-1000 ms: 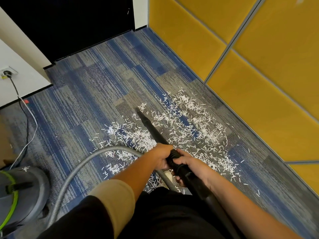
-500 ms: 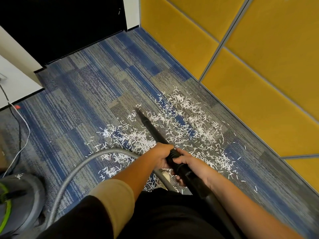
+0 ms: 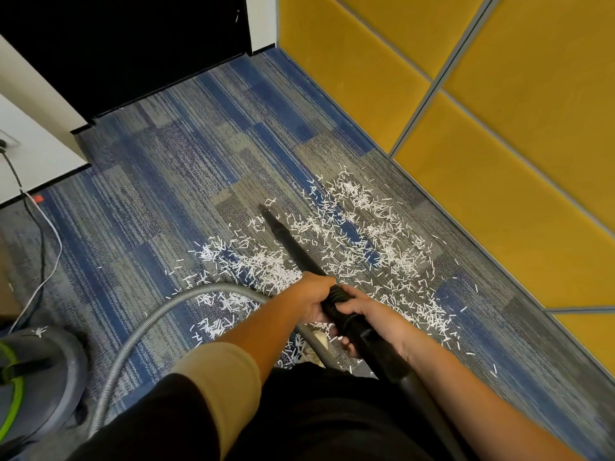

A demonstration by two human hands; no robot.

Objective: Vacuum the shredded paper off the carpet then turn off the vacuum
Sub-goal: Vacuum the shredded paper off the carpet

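In the lower centre, your left hand (image 3: pixel 309 299) and right hand (image 3: pixel 369 314) wrap fingers round the wand (image 3: pixel 293 241), aiming it at shredded paper (image 3: pixel 382 234).

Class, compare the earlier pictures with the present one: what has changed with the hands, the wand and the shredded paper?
Nothing clearly moved; only the view swayed slightly. The left hand and right hand grip the vacuum wand as before, its tip at the same edge of the shredded paper.
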